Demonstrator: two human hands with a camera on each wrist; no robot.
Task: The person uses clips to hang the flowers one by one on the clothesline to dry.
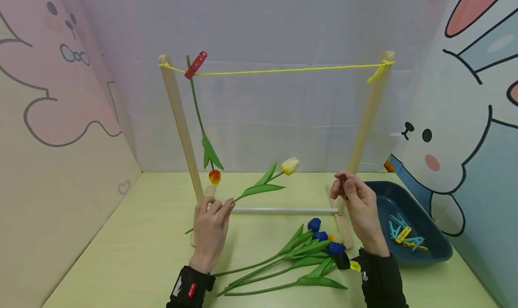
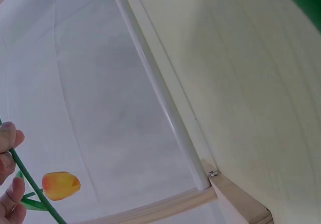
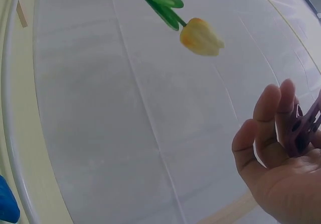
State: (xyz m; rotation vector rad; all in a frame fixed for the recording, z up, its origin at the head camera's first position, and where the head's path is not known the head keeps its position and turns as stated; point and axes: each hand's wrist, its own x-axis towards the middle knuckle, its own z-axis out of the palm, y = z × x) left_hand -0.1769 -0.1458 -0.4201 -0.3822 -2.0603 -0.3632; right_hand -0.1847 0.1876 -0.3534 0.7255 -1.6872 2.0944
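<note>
My left hand (image 1: pixel 212 229) pinches the green stem of a pale yellow artificial tulip (image 1: pixel 290 166), which slants up to the right. In the left wrist view, thumb and fingers (image 2: pixel 7 136) close on that stem. A dark red clothespin (image 3: pixel 301 133) is between the fingers and thumb of my right hand (image 1: pixel 358 207), raised in front of the right post. On the left part of a yellow string (image 1: pixel 283 70), a red clothespin (image 1: pixel 196 65) clips an orange-red tulip (image 1: pixel 215 177) by its stem, bloom downward.
Wooden posts (image 1: pixel 180 123) carry the string, with a white rod (image 1: pixel 283 210) low between them. Several tulips, mostly blue (image 1: pixel 314 225), lie on the table (image 1: pixel 121 254). At right stands a dark blue basin (image 1: pixel 441 249) holding blue and yellow clothespins (image 1: pixel 403 234).
</note>
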